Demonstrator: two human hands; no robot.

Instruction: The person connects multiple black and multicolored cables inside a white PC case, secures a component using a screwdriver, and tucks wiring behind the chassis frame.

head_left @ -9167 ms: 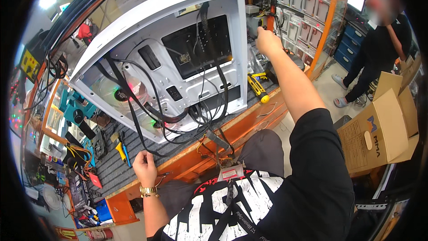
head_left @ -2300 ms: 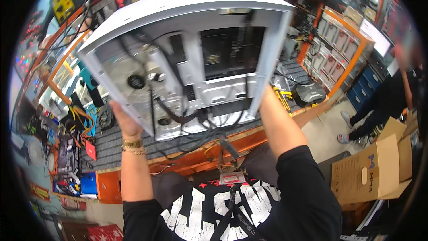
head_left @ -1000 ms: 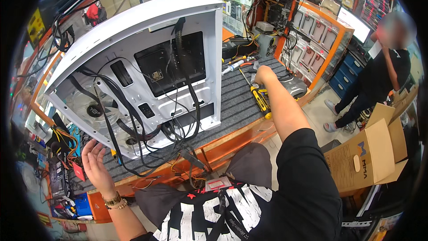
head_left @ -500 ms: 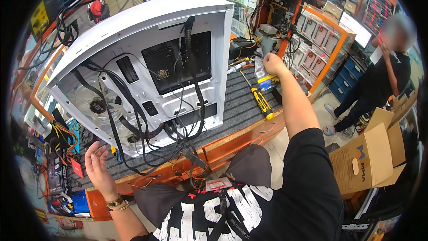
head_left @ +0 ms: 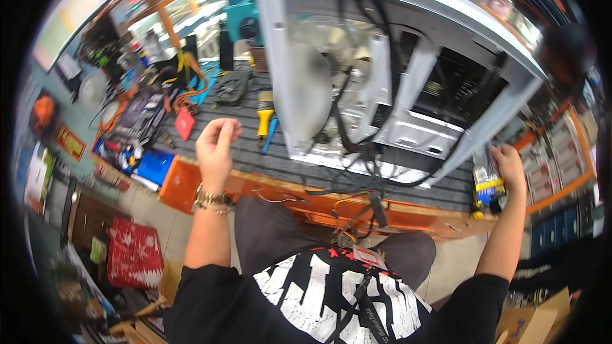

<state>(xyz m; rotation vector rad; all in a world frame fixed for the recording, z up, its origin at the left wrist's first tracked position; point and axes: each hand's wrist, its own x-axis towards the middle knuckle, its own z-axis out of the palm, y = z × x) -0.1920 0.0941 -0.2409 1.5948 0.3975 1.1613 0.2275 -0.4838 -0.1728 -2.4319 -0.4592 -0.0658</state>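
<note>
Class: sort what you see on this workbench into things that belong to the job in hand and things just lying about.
In hand: white computer case, its black cables, right hand on a yellow-and-blue tool, left hand raised, holding nothing visible.

Lying about: yellow-handled brush, red card, blue box.

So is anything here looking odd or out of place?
The white computer case has its side open, and black cables spill out over the orange bench edge toward the person's lap. The left hand hangs in the air, loosely closed and apparently empty. The right hand rests beside a yellow-handled tool.
</note>
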